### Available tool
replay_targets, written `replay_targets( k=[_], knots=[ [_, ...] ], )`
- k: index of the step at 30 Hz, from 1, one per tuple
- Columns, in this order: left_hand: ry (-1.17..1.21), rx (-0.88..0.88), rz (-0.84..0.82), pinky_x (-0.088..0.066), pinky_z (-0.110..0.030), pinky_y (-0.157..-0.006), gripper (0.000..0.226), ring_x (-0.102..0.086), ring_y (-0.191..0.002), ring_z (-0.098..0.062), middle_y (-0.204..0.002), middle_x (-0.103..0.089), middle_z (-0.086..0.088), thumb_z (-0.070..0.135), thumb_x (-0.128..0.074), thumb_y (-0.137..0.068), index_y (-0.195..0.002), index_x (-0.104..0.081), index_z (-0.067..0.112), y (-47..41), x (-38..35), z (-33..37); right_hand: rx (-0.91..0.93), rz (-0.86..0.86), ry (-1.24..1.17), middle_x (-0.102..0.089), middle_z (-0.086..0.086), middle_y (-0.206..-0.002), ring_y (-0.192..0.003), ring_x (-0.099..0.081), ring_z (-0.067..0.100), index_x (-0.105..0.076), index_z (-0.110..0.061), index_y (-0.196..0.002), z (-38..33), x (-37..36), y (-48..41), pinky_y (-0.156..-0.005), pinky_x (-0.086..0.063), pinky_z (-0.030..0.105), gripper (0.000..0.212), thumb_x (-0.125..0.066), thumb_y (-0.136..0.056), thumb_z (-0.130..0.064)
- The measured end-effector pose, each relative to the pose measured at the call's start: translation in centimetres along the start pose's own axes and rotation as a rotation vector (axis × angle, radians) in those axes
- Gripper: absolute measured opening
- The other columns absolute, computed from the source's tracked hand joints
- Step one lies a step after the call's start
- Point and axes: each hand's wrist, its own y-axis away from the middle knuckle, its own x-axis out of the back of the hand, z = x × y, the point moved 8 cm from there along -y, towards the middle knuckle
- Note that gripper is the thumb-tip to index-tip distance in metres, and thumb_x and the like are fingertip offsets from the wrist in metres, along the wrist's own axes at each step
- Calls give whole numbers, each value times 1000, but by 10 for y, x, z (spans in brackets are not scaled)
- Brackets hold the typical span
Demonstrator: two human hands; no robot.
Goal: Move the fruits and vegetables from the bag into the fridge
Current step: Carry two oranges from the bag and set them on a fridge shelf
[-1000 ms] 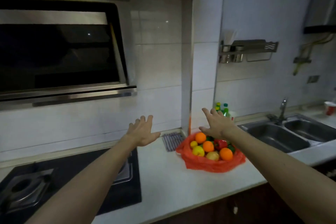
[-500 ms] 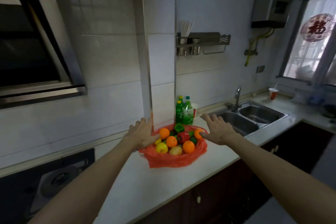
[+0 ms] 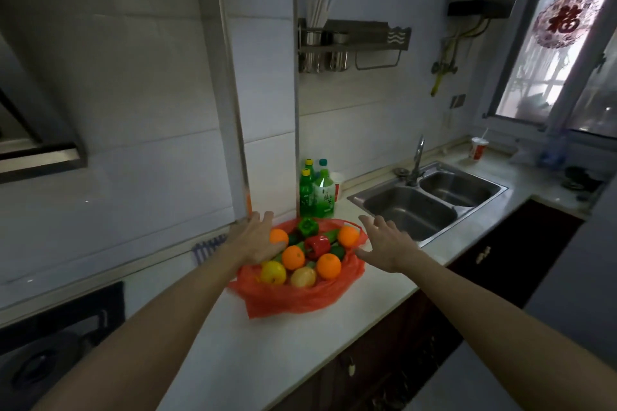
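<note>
On the desk (image 3: 233, 344), the red bag (image 3: 293, 302) sits open, heaped with oranges (image 3: 329, 266), peppers (image 3: 317, 246) and yellow fruit (image 3: 273, 272); my left hand (image 3: 255, 242), fingers spread, is over its left edge, my right hand (image 3: 384, 243), spread too, just beside its right rim

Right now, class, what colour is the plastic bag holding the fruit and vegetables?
The bag is orange-red, seen best in the head view.

Quantity: four oranges (image 3: 293, 257), two yellow fruits (image 3: 273, 272), one red pepper (image 3: 317, 246), one green pepper (image 3: 307, 226). Green bottles (image 3: 306, 192): three.
</note>
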Motion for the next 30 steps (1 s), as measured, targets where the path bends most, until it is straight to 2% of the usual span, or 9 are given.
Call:
replay_targets(
  k=[6,12,19,23,27,30],
  knots=[
    [7,-58,-81,-37,-50,-101,83,-38,-128,-38,-145,-32,-16,63,-43,-85,-148,-14,17,-57,-29,-5,-22,-51,-22,-35,13,-143,-130,-37,35,-11,-26,-150,13,-32,-44,-101,-41,54,83,-46,-86,-65],
    [0,-92,-140,-40,-47,-98,81,-39,-127,-37,-145,-34,-17,60,-46,-86,-147,-18,14,-112,-64,-6,-65,-113,-62,-33,13,-141,-125,-39,34,-10,-26,-149,18,-60,-88,-94,-44,51,82,-50,-86,-60],
    [-1,-125,-226,-34,-47,-108,88,-31,-137,-34,-153,-26,-15,62,-45,-85,-150,-14,12,-155,-114,-4,-96,-168,-115,-28,14,-147,-130,-36,35,-10,-26,-150,26,-100,-127,-97,-44,51,84,-50,-86,-63],
    [4,-119,-274,-38,-49,-102,85,-36,-133,-35,-146,-33,-16,59,-50,-84,-147,-19,11,-169,-139,1,-91,-229,-140,-23,15,-150,-134,-31,38,-9,-25,-151,26,-129,-141,-99,-43,53,85,-52,-87,-60],
    [7,-107,-316,-41,-49,-97,83,-39,-127,-38,-143,-35,-16,59,-50,-83,-146,-20,14,-178,-165,5,-56,-260,-194,-32,18,-141,-127,-37,38,-13,-19,-150,18,-155,-155,-97,-44,49,85,-58,-87,-53],
    [14,-94,-345,-39,-49,-99,84,-34,-130,-41,-147,-29,-19,57,-48,-86,-149,-16,12,-184,-181,10,-2,-264,-235,-37,17,-136,-123,-41,38,-20,-16,-148,11,-174,-164,-96,-42,46,83,-63,-85,-48]
  ],
)
